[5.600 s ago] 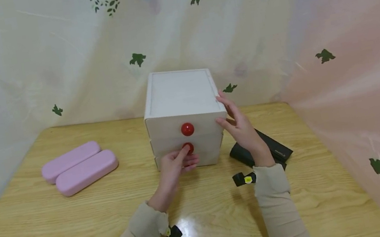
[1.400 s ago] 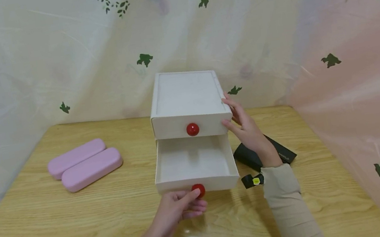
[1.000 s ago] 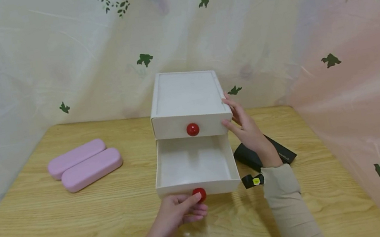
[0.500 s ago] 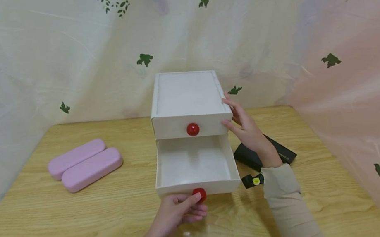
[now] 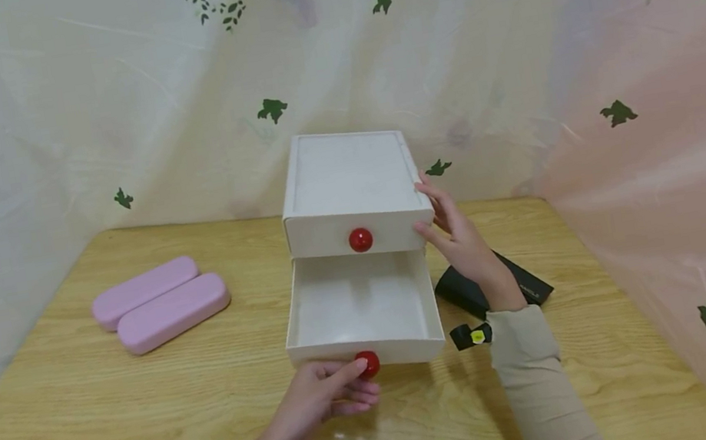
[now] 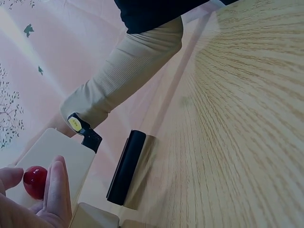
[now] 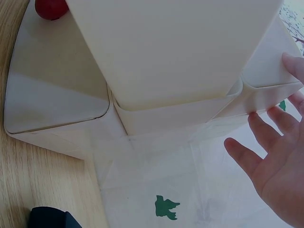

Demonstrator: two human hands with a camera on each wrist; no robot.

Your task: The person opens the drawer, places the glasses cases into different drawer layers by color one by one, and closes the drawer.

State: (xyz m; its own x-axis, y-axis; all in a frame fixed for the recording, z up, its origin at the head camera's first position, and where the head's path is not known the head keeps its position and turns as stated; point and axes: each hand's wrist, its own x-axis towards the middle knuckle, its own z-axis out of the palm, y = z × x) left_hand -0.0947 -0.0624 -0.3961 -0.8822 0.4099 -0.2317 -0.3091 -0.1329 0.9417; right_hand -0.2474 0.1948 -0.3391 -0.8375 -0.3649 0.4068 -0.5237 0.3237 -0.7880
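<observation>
A white cabinet (image 5: pixel 351 173) of three stacked drawers stands on the table, with round red knobs. Its middle drawer (image 5: pixel 410 349) is pulled well out, and nothing lies inside. My left hand (image 5: pixel 316 401) pinches that drawer's red knob (image 6: pixel 34 182) between thumb and fingers. At the cabinet's upper right corner, my right hand (image 5: pixel 465 252) touches the top drawer's front with the thumb, its fingers along the side. The right wrist view shows those fingers (image 7: pixel 243 151) spread and nearly straight. Below, the bottom drawer (image 7: pixel 57 95) is closed.
Two lilac oblong cases (image 5: pixel 172 314) lie side by side on the wooden table (image 5: pixel 115 431) at left. Behind my right forearm lies a black case (image 5: pixel 459 292) with pale lettering. A printed curtain (image 5: pixel 180 109) hangs behind the table and along both sides.
My left hand has drawn the middle drawer from closed out towards me, a little further in the last half second. My right hand has stayed at the cabinet's corner.
</observation>
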